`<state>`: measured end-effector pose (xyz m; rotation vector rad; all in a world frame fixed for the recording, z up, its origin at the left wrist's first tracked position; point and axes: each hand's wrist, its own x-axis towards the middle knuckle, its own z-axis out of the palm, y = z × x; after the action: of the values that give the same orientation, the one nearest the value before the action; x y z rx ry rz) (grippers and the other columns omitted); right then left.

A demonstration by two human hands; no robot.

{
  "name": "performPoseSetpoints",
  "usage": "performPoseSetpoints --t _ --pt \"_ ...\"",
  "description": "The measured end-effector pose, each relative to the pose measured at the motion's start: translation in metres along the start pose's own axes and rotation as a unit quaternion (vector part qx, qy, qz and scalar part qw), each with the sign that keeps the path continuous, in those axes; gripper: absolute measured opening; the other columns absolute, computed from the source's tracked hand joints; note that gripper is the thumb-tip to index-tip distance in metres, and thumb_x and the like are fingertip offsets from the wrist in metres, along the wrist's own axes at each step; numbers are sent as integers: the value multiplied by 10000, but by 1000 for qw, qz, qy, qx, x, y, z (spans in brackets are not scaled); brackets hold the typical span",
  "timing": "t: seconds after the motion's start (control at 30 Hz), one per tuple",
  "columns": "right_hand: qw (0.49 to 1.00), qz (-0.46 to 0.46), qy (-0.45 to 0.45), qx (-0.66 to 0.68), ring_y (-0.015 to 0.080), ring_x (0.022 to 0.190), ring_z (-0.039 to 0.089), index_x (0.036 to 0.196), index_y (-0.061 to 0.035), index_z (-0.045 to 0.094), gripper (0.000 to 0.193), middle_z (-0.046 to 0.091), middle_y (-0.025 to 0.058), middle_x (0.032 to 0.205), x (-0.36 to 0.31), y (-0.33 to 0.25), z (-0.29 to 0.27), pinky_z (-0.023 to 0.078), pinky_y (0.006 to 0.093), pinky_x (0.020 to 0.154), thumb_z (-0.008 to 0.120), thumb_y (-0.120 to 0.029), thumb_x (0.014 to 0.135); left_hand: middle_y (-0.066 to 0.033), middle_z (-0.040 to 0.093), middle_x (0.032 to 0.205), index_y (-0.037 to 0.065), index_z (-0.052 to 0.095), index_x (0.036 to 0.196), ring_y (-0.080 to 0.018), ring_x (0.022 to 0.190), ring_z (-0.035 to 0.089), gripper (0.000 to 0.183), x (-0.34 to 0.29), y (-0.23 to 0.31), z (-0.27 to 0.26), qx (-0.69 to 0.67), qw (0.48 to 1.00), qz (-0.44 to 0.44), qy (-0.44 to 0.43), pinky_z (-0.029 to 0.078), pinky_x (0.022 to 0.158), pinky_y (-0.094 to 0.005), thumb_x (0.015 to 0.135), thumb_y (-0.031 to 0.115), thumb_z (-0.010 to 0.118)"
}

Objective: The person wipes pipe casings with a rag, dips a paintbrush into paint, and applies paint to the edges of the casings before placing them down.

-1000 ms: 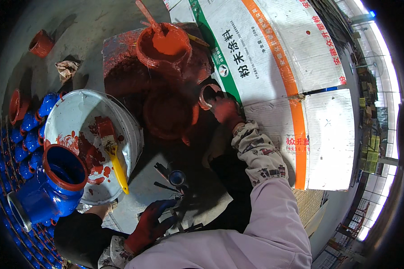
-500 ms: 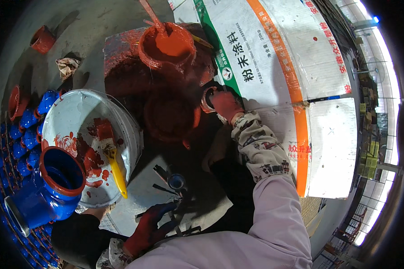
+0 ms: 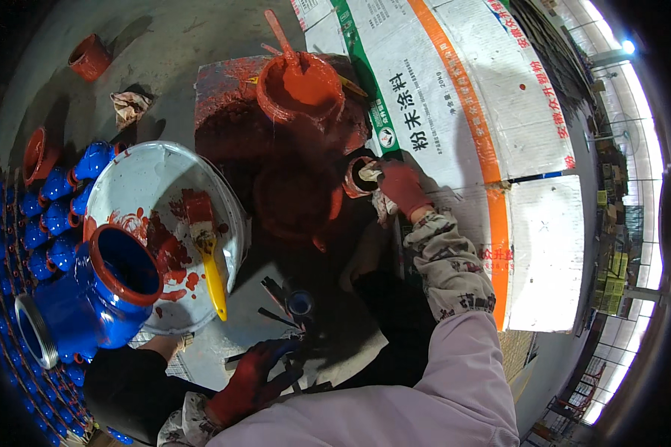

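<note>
Right hand, in a red-stained glove (image 3: pixel 404 188): arm reached forward from the lower right, elbow loosely bent, patterned oversleeve (image 3: pixel 449 261) over a pale pink sleeve, back of the hand uppermost. Fingers closed around a crumpled whitish cloth (image 3: pixel 368 172).

Crumpled whitish cloth: at the mouth of a small round red-rimmed container (image 3: pixel 350 184) with a dark interior, just left of the right fingers.

Left hand, in a red and dark-blue glove (image 3: pixel 255 381): low, near the body, forearm entering from below; fingers bent and pointing right, beside a dark metal stand with a round tube end (image 3: pixel 300 302). Whether they grasp any part of it cannot be told.

Round red-coated pot (image 3: pixel 274 108): beyond the hands, holding red paint and a red-coated stick (image 3: pixel 279 31).

Round white bucket (image 3: pixel 123 182): to the left, its pale top splashed red and bearing a yellow-handled brush (image 3: pixel 212 272).

Glossy blue pipe fitting with a red rim (image 3: pixel 61 313): near left, overlapping the bucket in view.

White cardboard with green and orange stripes (image 3: pixel 455 89): right of the container.
</note>
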<state>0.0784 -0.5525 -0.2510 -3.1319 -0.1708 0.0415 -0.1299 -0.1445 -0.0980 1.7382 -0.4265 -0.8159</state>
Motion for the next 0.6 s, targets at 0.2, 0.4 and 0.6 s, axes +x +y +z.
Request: performPoseSetpoints --t 0.2,0.4,0.6 --pt "978 67 43 193 363 872 637 926 -96 650 174 662 173 907 -18 -8 -21 500 474 736 606 -179 780 -182 588 1173 60 530 1273 -357 1047 563 532 -20 -9 7 37 999 0 7 446 899 -432 780 175 694" --pt "983 80 80 144 380 825 633 1050 -95 654 263 669 166 900 -44 -23 30 513 471 719 584 -160 805 -175 584 1188 39 544 1256 -351 1085 560 490 -36 -16 7 33 997 62 31 447 920 -422 809 180 687" --pt "979 82 73 169 368 942 633 1206 -147 619 419 669 183 1015 -70 -13 16 508 428 785 566 -97 793 -159 628 1068 8 606 1146 -265 1000 604 296 -68 58 -45 80 956 164 231 463 880 -351 875 126 604"
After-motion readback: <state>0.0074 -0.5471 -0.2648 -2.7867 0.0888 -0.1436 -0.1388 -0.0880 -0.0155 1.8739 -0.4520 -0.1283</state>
